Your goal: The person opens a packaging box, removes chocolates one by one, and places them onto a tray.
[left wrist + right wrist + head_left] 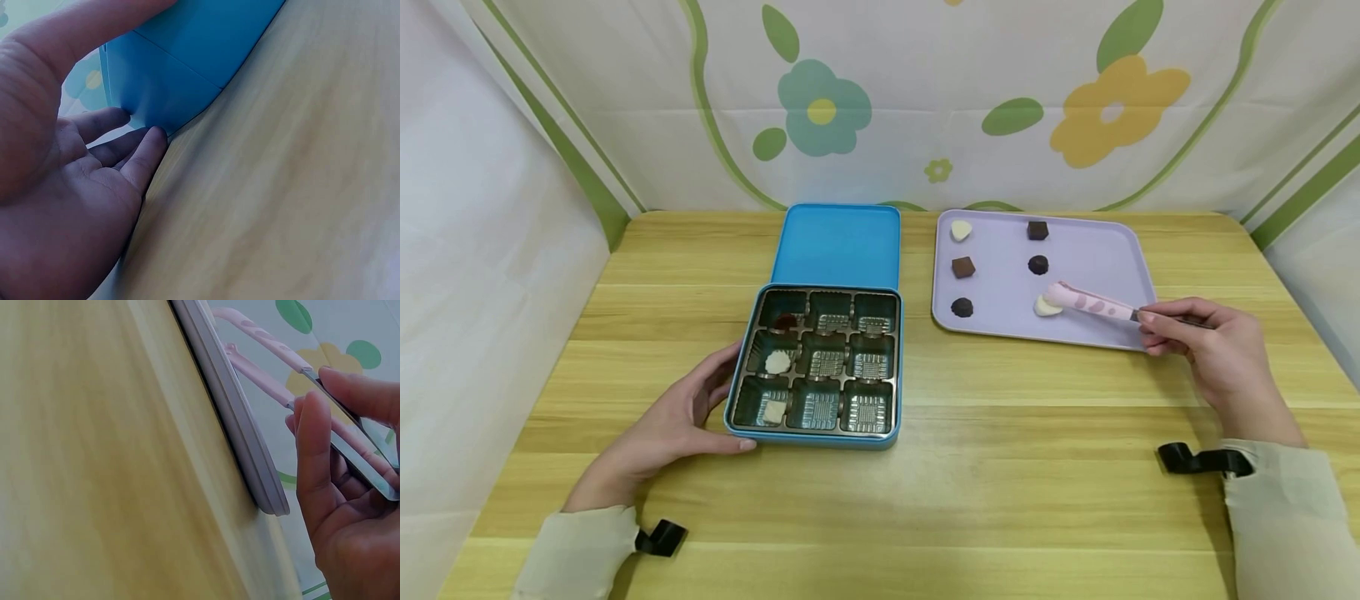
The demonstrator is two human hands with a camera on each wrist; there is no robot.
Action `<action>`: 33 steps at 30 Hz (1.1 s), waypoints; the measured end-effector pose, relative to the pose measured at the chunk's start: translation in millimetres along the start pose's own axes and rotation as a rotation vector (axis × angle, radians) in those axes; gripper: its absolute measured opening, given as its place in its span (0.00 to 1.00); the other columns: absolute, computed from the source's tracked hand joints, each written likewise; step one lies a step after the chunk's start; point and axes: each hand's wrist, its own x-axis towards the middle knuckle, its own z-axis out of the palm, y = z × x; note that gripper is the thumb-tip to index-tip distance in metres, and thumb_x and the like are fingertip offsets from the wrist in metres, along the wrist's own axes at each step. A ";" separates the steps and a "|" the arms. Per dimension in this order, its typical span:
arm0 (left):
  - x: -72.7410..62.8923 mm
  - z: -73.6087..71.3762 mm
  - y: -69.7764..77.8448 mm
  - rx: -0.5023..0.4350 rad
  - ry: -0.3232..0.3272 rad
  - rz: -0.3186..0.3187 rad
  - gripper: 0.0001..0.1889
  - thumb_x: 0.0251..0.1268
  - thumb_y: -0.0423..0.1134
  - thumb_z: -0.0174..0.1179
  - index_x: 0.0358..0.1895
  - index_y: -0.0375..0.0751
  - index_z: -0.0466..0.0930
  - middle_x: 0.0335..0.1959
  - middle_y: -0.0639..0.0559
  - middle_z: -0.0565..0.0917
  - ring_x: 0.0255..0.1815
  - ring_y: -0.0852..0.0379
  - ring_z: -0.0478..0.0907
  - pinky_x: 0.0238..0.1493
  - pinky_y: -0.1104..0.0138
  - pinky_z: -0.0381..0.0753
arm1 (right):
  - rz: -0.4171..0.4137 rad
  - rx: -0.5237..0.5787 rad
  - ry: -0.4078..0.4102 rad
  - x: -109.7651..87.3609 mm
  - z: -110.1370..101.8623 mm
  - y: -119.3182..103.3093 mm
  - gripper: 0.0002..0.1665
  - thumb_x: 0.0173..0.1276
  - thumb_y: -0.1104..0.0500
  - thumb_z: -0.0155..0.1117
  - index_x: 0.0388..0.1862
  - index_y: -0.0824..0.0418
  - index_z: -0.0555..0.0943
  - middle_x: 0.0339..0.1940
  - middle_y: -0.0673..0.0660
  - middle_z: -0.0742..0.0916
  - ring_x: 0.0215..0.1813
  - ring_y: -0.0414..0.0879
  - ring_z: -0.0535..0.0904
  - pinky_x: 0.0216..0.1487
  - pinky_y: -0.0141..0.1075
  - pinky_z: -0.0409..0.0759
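Note:
My left hand (pixel 681 421) holds the near-left corner of a blue tin box (pixel 891 437), thumb at the front and fingers against the left side. In the left wrist view, fingertips touch the blue wall (pixel 187 69). The tin's divided insert holds a dark red piece (pixel 786 322), a white ridged piece (pixel 778 362) and a cream square piece (pixel 773 412) in its left column. My right hand (pixel 1217 346) pinches pink-tipped metal tongs (pixel 1093 303), their tips over a white chocolate (pixel 1047 307) on a lilac tray (pixel 1097 250). The tongs' arms stand apart in the right wrist view.
The tin's blue lid (pixel 838 246) lies folded back behind it. Also on the tray are a white piece (pixel 961 231), a brown square (pixel 963 267) and several dark chocolates (pixel 1038 265). A flowered curtain (pixel 925 100) hangs behind the wooden table (pixel 1000 483).

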 end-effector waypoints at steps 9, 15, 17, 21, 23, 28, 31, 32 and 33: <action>0.0 -0.1 -0.6 -0.003 -0.002 -0.001 0.63 0.54 0.24 0.81 0.89 0.52 0.50 0.85 0.38 0.61 0.76 0.69 0.68 0.72 0.82 0.69 | 0.011 0.000 -0.014 -0.6 -1.9 0.7 0.09 0.70 0.79 0.67 0.41 0.72 0.92 0.34 0.58 0.95 0.27 0.47 0.90 0.28 0.34 0.89; -0.1 -0.2 0.0 -0.002 -0.001 -0.009 0.62 0.54 0.25 0.81 0.89 0.53 0.51 0.85 0.38 0.60 0.76 0.69 0.68 0.72 0.82 0.69 | 0.011 -0.005 -0.019 -0.7 -2.2 0.5 0.08 0.70 0.78 0.68 0.41 0.74 0.91 0.34 0.58 0.95 0.26 0.48 0.90 0.27 0.35 0.89; -0.3 -0.2 0.2 -0.001 0.000 -0.016 0.62 0.54 0.26 0.81 0.89 0.53 0.51 0.85 0.38 0.60 0.76 0.69 0.68 0.72 0.82 0.69 | 0.012 -0.003 -0.019 -0.7 -2.2 0.5 0.07 0.70 0.78 0.68 0.41 0.74 0.91 0.34 0.59 0.95 0.25 0.48 0.90 0.27 0.35 0.89; -0.1 -0.2 0.2 0.001 0.000 -0.016 0.62 0.54 0.26 0.81 0.89 0.53 0.51 0.85 0.38 0.60 0.76 0.69 0.68 0.72 0.82 0.69 | 0.007 0.008 -0.013 -0.5 -2.0 0.5 0.08 0.70 0.78 0.67 0.40 0.74 0.91 0.33 0.59 0.95 0.25 0.48 0.90 0.27 0.35 0.89; 0.2 -0.2 -0.2 0.001 -0.001 -0.009 0.62 0.54 0.25 0.81 0.89 0.53 0.51 0.85 0.38 0.60 0.76 0.69 0.68 0.72 0.82 0.68 | 0.002 0.014 -0.007 -0.4 -1.9 0.8 0.08 0.71 0.78 0.67 0.40 0.73 0.92 0.33 0.59 0.95 0.25 0.47 0.90 0.27 0.34 0.89; 0.7 -0.1 -0.6 0.004 -0.001 -0.005 0.62 0.54 0.25 0.81 0.89 0.52 0.51 0.85 0.38 0.61 0.77 0.69 0.67 0.72 0.82 0.68 | -0.006 0.020 0.019 0.2 -0.9 2.7 0.08 0.70 0.77 0.68 0.42 0.73 0.92 0.34 0.58 0.95 0.26 0.47 0.90 0.28 0.34 0.89; 0.8 -0.1 -0.7 0.007 0.001 -0.005 0.62 0.53 0.25 0.81 0.89 0.52 0.51 0.85 0.38 0.61 0.77 0.69 0.67 0.72 0.83 0.68 | -0.023 0.045 0.025 0.7 0.3 3.4 0.08 0.70 0.78 0.68 0.43 0.74 0.91 0.34 0.59 0.95 0.27 0.47 0.90 0.28 0.34 0.89; 0.7 -0.2 -0.7 0.007 0.002 -0.005 0.62 0.53 0.25 0.81 0.89 0.52 0.51 0.85 0.38 0.61 0.77 0.69 0.67 0.72 0.83 0.68 | -0.031 0.060 0.023 0.7 1.2 3.1 0.08 0.70 0.78 0.67 0.43 0.74 0.91 0.34 0.59 0.95 0.27 0.47 0.90 0.29 0.34 0.89; 0.7 -0.2 -0.7 0.007 0.001 -0.005 0.62 0.54 0.25 0.81 0.89 0.52 0.51 0.85 0.38 0.61 0.77 0.69 0.67 0.72 0.83 0.68 | -0.040 0.079 0.021 0.5 2.8 2.4 0.09 0.71 0.79 0.67 0.43 0.74 0.91 0.34 0.59 0.95 0.27 0.47 0.90 0.29 0.34 0.89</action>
